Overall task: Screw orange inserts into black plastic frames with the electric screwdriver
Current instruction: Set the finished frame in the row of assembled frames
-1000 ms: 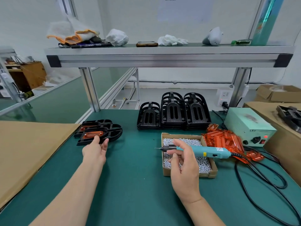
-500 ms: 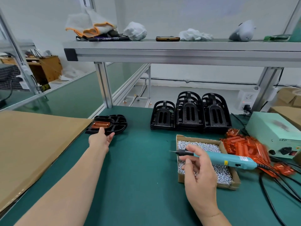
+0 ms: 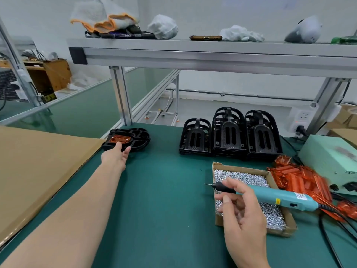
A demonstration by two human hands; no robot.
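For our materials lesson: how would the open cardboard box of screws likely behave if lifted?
Probably heavy for its size: the cardboard box holds a dense bed of metal screws. Its thin, low walls look likely to flex, so tilting could spill them.

Bench surface: green mat [image 3: 154, 209]. A flat cardboard sheet [image 3: 38, 171] lies on its left part. Overhead aluminium shelf [image 3: 212, 55] carries, left to right: white gloves with orange cuffs [image 3: 104, 20], white crumpled bundle [image 3: 163, 27], phone [image 3: 206, 37] lying flat, white cloth [image 3: 240, 33], grey-white rounded object [image 3: 305, 30]. Pale green power unit [image 3: 332, 159] at right, marked "LED". Wall socket [image 3: 301, 118] behind it. Cardboard boxes [image 3: 347, 117] far right; wooden cabinet [image 3: 52, 74] far left.
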